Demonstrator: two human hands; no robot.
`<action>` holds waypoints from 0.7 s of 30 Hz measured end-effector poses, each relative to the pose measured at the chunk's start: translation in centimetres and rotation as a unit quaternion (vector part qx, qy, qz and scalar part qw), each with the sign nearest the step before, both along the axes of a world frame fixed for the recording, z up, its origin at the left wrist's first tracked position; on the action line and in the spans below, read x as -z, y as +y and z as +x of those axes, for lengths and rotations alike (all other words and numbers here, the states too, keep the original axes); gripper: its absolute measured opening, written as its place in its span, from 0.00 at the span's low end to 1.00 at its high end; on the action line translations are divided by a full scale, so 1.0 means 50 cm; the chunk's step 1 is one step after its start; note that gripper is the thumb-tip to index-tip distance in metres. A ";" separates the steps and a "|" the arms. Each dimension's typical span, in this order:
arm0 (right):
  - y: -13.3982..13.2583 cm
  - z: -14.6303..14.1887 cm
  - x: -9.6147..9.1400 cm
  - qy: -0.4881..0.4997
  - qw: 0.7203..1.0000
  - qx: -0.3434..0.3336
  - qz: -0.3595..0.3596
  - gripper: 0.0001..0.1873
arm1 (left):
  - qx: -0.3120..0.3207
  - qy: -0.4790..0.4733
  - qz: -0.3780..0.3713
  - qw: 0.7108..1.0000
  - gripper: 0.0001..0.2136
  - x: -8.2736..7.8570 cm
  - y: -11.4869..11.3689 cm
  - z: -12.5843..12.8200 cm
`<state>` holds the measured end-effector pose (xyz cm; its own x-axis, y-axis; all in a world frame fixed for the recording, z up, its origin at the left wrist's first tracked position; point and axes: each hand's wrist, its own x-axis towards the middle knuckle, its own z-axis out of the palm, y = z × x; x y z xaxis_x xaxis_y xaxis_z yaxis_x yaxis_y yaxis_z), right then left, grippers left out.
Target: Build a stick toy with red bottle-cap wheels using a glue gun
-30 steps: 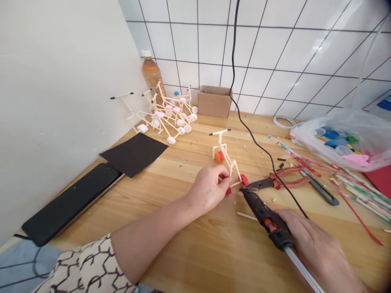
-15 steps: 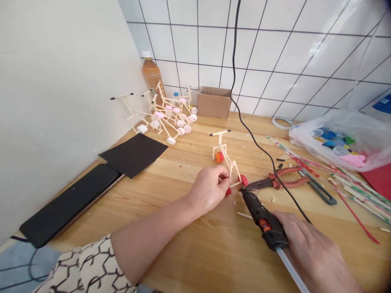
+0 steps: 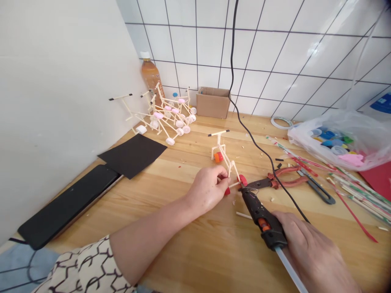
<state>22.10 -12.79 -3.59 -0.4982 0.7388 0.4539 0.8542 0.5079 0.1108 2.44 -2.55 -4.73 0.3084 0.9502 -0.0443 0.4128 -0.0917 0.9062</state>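
A small tricycle model (image 3: 223, 154) made of pale sticks stands in mid-table, with a black-tipped handlebar, an orange-and-red front wheel (image 3: 218, 157) and red bottle-cap rear wheels. My left hand (image 3: 210, 188) pinches its rear end near the left red wheel (image 3: 227, 191); the fingers partly cover that spot. In my right hand (image 3: 311, 244) is a black hot glue gun (image 3: 263, 217) with a clear glue stick out of its back. The gun's nozzle is at the right red wheel (image 3: 242, 180), by the axle stick. Whether they touch I cannot tell.
Pliers (image 3: 275, 180) and a grey utility knife (image 3: 320, 191) lie right of the model, under a hanging black cable (image 3: 250, 132). Finished-looking stick models (image 3: 165, 114) cluster back left near a bottle (image 3: 152, 77). A bag of caps (image 3: 339, 142), black paper (image 3: 133, 155) and a phone (image 3: 70, 203) lie around.
The whole view has shifted very slightly. Both hands, the glue gun and the tricycle model keep the same positions relative to each other.
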 end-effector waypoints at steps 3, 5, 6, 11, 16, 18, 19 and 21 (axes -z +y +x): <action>-0.001 0.001 0.000 0.009 1.000 0.001 0.002 0.17 | -0.001 0.001 0.003 1.000 0.05 -0.001 0.000 0.001; -0.001 0.002 0.000 0.016 1.000 0.001 0.002 0.17 | -0.001 0.002 0.008 1.000 0.05 -0.001 0.000 0.001; -0.001 0.003 -0.001 0.020 1.000 -0.003 0.001 0.17 | -0.002 0.002 0.010 1.000 0.05 -0.001 0.000 0.001; 0.001 0.004 -0.002 0.033 0.999 -0.016 -0.009 0.16 | -0.001 0.002 0.021 1.000 0.05 0.000 0.001 0.001; 0.002 0.004 0.002 0.011 1.000 -0.013 -0.005 0.14 | 0.000 0.011 0.025 1.000 0.05 0.003 0.002 0.001; 0.001 0.005 0.005 0.004 1.000 -0.012 -0.005 0.14 | 0.001 0.012 0.027 1.000 0.05 0.005 0.002 0.000; 0.000 0.005 0.006 0.001 1.000 -0.011 -0.006 0.14 | 0.001 0.012 0.029 0.999 0.05 0.004 0.002 0.000; -0.001 0.005 0.007 -0.007 1.000 -0.006 -0.006 0.14 | 0.002 0.015 0.032 0.999 0.05 0.003 0.002 0.000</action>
